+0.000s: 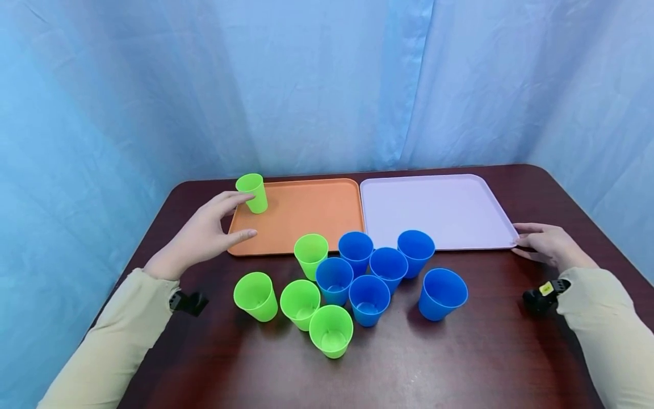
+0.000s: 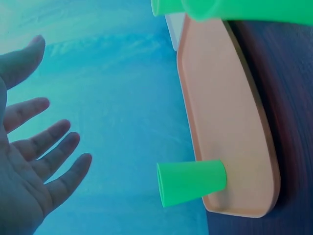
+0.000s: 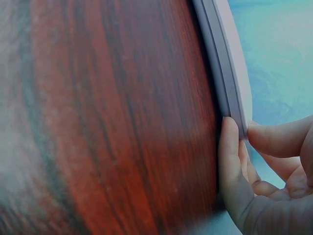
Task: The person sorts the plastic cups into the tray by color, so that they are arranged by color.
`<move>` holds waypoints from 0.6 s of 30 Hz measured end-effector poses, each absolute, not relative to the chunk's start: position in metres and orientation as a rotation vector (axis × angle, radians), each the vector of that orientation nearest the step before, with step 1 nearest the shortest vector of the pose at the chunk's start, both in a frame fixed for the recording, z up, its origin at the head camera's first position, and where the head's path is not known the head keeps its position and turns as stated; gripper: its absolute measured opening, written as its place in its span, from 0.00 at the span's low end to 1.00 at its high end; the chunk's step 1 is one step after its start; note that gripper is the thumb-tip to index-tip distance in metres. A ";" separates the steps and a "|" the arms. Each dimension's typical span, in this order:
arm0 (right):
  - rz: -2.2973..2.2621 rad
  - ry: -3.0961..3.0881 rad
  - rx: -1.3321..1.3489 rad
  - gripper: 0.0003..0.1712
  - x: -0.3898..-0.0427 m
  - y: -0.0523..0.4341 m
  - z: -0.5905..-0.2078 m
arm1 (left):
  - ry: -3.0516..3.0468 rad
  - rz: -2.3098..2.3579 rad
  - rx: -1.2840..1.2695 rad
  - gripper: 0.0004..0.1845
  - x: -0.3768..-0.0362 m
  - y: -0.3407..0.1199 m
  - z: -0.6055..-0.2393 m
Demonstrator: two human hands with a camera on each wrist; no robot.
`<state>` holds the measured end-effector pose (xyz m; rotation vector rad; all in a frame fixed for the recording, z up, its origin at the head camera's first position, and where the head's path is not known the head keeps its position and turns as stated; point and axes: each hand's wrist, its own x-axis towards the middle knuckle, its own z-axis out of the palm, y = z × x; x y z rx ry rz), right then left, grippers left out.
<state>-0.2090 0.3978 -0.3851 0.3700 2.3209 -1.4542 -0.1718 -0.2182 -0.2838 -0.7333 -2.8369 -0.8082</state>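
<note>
The left hand (image 1: 204, 234) hovered with its grip open, fingers spread, just beside a green cup (image 1: 252, 193) and apart from it in the wrist view. That cup stood upright, mouth up and long axis vertical, in the far left corner of the orange tray (image 1: 301, 218). The right hand (image 1: 544, 245) pinched the near right corner of the lilac tray (image 1: 434, 207) on the surface (image 1: 460, 358).
</note>
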 end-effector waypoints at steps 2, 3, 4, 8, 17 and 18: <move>-1.449 2.321 0.370 0.41 -0.209 0.398 -0.385 | -2.857 -0.808 -0.764 0.33 -0.167 -0.218 -0.283; -1.445 2.321 0.370 0.41 -0.209 0.398 -0.386 | -2.865 -0.808 -0.780 0.33 -0.164 -0.218 -0.284; -1.442 2.323 0.371 0.41 -0.208 0.397 -0.386 | -2.875 -0.808 -0.797 0.33 -0.161 -0.218 -0.284; -1.446 2.326 0.380 0.40 -0.209 0.397 -0.386 | -2.900 -0.786 -0.860 0.32 -0.148 -0.219 -0.285; -1.452 2.324 0.358 0.41 -0.208 0.396 -0.385 | -2.965 -0.718 -0.947 0.35 -0.128 -0.221 -0.298; -1.451 2.324 0.352 0.41 -0.208 0.397 -0.385 | -2.972 -0.706 -0.957 0.36 -0.127 -0.221 -0.300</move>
